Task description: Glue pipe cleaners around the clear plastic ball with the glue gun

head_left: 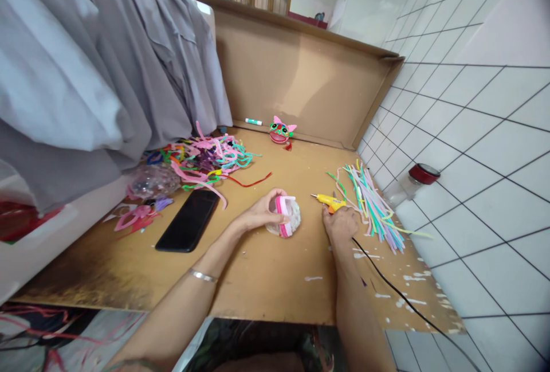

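Our left hand (263, 211) is curled round a clear plastic cup (293, 220) ringed with pink and white bands, pinching it between the thumb and the fingers. It sits just above or on the bench (275, 294), near the middle; we cannot tell which. A silvery bracelet (203, 275) circles our left wrist.

Taking the cup as the clock's centre, our right hand (341, 223) is at 3 o'clock, closed round the handle of a yellow glue gun (328, 200). The nozzle points to 9 o'clock, towards the cup but apart from it. A black cord (389, 285) trails off to 5 o'clock.

Beyond the glue gun, also at 3 o'clock, lies a loose bundle of pastel pipe cleaners (376, 208). A jar (404, 190) with a red-rimmed lid stands near the tiled wall (485, 188) between 2 and 3.

At 12 o'clock, against the cardboard (296, 68), sits a small animal head (280, 134) with pink ears. Just beside it, towards 11, lies a green-and-white tube (253, 121); its markings are too small for us to read. A tangled, many-coloured heap (215, 151) is at 10 o'clock, and a black phone (187, 221) lies face up at 9, its screen dark.
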